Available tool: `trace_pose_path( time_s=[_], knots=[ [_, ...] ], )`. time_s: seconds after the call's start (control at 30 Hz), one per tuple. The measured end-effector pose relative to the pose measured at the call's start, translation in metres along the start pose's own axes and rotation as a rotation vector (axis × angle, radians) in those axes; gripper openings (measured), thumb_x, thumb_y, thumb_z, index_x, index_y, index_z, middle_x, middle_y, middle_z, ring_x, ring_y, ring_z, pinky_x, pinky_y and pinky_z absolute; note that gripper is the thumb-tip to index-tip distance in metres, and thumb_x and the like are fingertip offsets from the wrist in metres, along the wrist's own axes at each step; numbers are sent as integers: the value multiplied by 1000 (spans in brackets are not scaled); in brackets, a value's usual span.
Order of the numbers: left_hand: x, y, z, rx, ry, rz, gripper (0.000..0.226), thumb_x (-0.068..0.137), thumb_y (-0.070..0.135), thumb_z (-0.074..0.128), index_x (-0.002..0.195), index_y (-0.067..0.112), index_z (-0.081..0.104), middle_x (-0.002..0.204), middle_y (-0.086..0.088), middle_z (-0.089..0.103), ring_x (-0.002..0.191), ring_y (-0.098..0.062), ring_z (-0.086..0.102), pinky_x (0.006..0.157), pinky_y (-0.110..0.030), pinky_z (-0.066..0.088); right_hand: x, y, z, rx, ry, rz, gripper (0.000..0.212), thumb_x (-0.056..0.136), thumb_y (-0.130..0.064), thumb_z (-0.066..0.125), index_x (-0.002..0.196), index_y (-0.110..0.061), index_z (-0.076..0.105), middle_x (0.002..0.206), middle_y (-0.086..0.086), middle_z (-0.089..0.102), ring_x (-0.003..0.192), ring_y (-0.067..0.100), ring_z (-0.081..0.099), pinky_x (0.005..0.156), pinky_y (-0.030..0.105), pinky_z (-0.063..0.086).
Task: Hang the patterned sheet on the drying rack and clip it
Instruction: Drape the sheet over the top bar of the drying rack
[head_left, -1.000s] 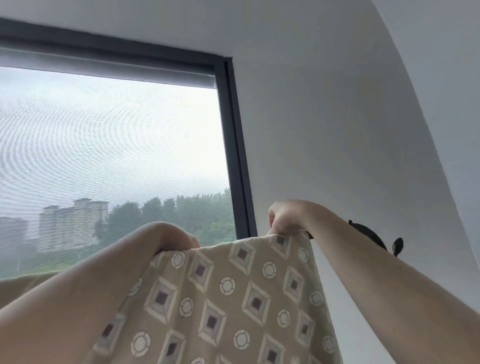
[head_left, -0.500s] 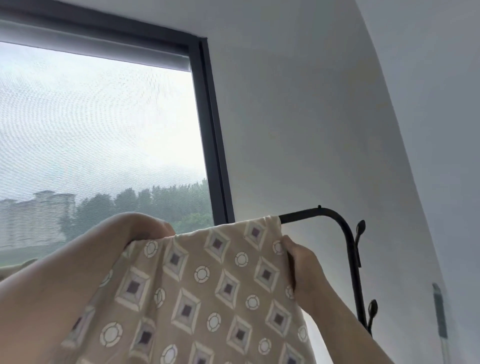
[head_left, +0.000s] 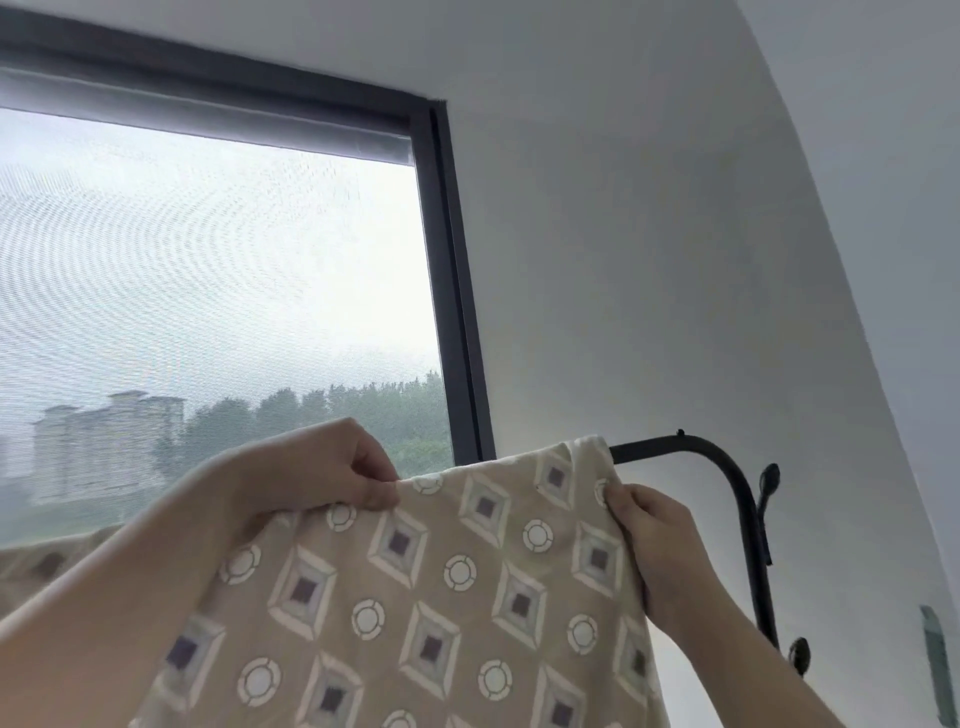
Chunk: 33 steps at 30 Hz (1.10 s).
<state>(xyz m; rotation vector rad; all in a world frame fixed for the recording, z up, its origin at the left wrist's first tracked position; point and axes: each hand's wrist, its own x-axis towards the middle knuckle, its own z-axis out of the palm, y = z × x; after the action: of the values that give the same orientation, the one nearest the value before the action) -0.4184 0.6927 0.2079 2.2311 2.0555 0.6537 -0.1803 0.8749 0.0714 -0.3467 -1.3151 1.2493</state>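
- A large window (head_left: 218, 291) fills the view from about 9 to 11 o'clock, covered by a fine mesh screen (head_left: 156, 249) that shows a rippled moiré pattern.
- A dark window frame (head_left: 457, 291) runs up the window's right side and across its top.
- A grey roller blind (head_left: 208, 117) sits rolled up under the top of the frame.
- Outside, low at 9 o'clock, a pale multi-storey building (head_left: 109, 441) stands beside a line of green trees (head_left: 337, 415) under a hazy, overcast sky.
- A plain white wall (head_left: 649, 260) takes up 12 to 3 o'clock, meeting a second wall (head_left: 883, 156) at a curved corner.
- Soft grey daylight comes through the window.
- A small greenish fitting (head_left: 937, 670), blurred, is on the wall at 4 o'clock.
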Motion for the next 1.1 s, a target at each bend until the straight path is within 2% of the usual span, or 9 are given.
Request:
trace_pose_path(
  time_s=[0.07, 0.17, 0.3, 0.43, 0.53, 0.63, 0.73, 0.9, 1.1],
  knots=[
    [2, -4, -1, 43, 58, -46, 31, 79, 42, 66, 59, 19, 67, 59, 4, 61, 59, -11, 52, 60, -27, 44, 8, -15, 4, -105, 11, -128, 34, 95, -28, 60, 77, -1, 70, 71, 15, 68, 63, 27, 61, 63, 40, 52],
    [6, -8, -2, 82, 99, -100, 37, 90, 29, 62, 56, 16, 56, 56, 1, 46, 56, -12, 41, 57, -25, 37, 29, -45, 17, -308, 45, -391, 39, 96, -27, 58, 70, 1, 63, 59, 9, 54, 55, 15, 48, 55, 30, 41],
    [11, -5, -2, 63, 97, -140, 45, 91, 14, 57, 46, 19, 54, 45, 12, 46, 44, -3, 37, 52, -21, 34, 77, -74, 41, -594, -26, -566, 42, 96, -23, 58, 63, 3, 51, 57, 7, 44, 51, 9, 36, 50, 23, 29],
    [13, -7, 2, 94, 120, -173, 36, 90, 26, 60, 59, 8, 61, 54, 6, 52, 50, -6, 41, 58, -23, 37, 110, -68, 48, -924, -299, -295, 34, 96, -30, 56, 71, -10, 67, 73, 2, 68, 71, 16, 61, 69, 32, 45],
    [6, -3, 4, 97, 224, -193, 37, 90, 37, 60, 58, 20, 63, 53, 15, 59, 50, -1, 49, 60, -22, 42, 111, -71, 48, -1105, -390, -88, 27, 92, -37, 61, 73, -20, 71, 81, 3, 72, 81, 21, 67, 77, 36, 52],
    [-19, 2, 3, 127, 430, -150, 22, 88, 37, 64, 73, 23, 71, 69, 12, 69, 63, -3, 61, 68, -28, 49, 108, -74, 52, -1213, -422, -62, 27, 91, -37, 63, 68, -24, 68, 80, -1, 71, 81, 18, 66, 70, 30, 49],
    [-66, -3, 9, 285, 620, -46, 10, 82, 40, 68, 73, 36, 70, 81, 20, 70, 77, 3, 64, 71, -22, 51, 105, -71, 54, -1218, -416, -69, 27, 91, -34, 63, 67, -23, 70, 79, -1, 72, 80, 17, 66, 69, 29, 48],
    [-121, -43, 28, 690, 703, 66, 34, 80, 55, 59, 102, 32, 71, 100, 24, 67, 84, -2, 66, 69, -28, 57, 98, -72, 60, -1180, -442, -68, 24, 92, -33, 63, 80, -17, 76, 86, 5, 74, 86, 22, 68, 79, 36, 53],
    [-107, -45, 11, 441, 784, -18, 12, 75, 46, 59, 86, 46, 61, 73, 38, 62, 70, 4, 64, 68, -23, 52, 91, -76, 66, -1157, -464, -28, 23, 93, -33, 62, 80, -19, 75, 85, 4, 74, 84, 20, 67, 74, 32, 52]
  ],
)
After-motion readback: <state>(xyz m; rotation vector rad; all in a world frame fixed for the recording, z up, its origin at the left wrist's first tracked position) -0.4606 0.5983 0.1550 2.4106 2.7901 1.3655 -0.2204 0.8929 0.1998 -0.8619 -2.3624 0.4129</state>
